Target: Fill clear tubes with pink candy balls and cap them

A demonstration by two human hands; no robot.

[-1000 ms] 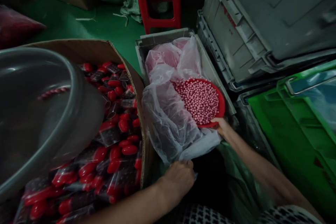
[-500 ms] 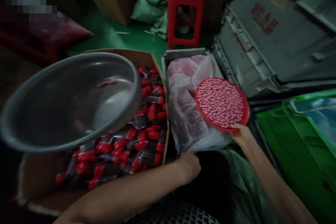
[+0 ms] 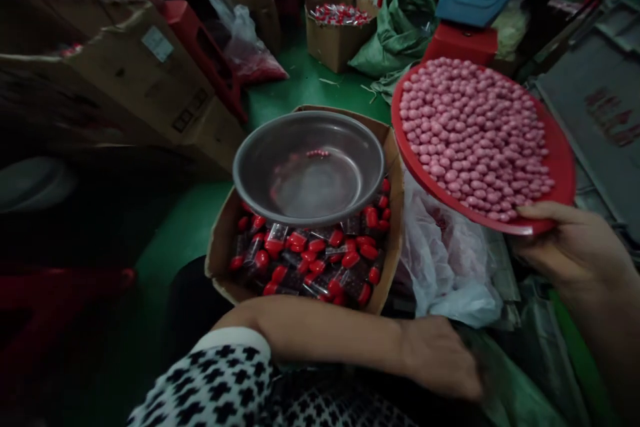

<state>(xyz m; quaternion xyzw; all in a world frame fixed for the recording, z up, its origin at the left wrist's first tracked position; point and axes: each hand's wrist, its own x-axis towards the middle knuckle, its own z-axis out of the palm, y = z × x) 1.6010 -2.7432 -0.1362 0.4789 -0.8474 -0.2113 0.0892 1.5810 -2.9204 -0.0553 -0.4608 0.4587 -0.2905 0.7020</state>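
Note:
My right hand [image 3: 570, 247] grips the near rim of a round red plate [image 3: 565, 147], thumb on top and fingers underneath. Small pink balls [image 3: 470, 127] heap up in the plate, which is tilted and raised. My left hand [image 3: 440, 357] is closed in front of my lap, beside a green sack; whatever its fingers hold is hidden. To the left, a grey metal-looking basin [image 3: 315, 190] with a few pink balls inside rests over a cardboard box [image 3: 220, 267]. The box is filled with clear, red-capped little containers [image 3: 320, 257].
A clear plastic bag [image 3: 440, 260] lies in a crate below the plate. Grey folded crates [image 3: 595, 93] lean at the right. A blue stool [image 3: 480, 0], green sack [image 3: 400, 23], box of red-and-clear pieces [image 3: 335, 43] and large cartons [image 3: 145, 73] stand further back.
The red plate has come up and nearer in my right hand, from over the plastic bag. My view has swung left, so the basin now appears further right. My left hand remains closed.

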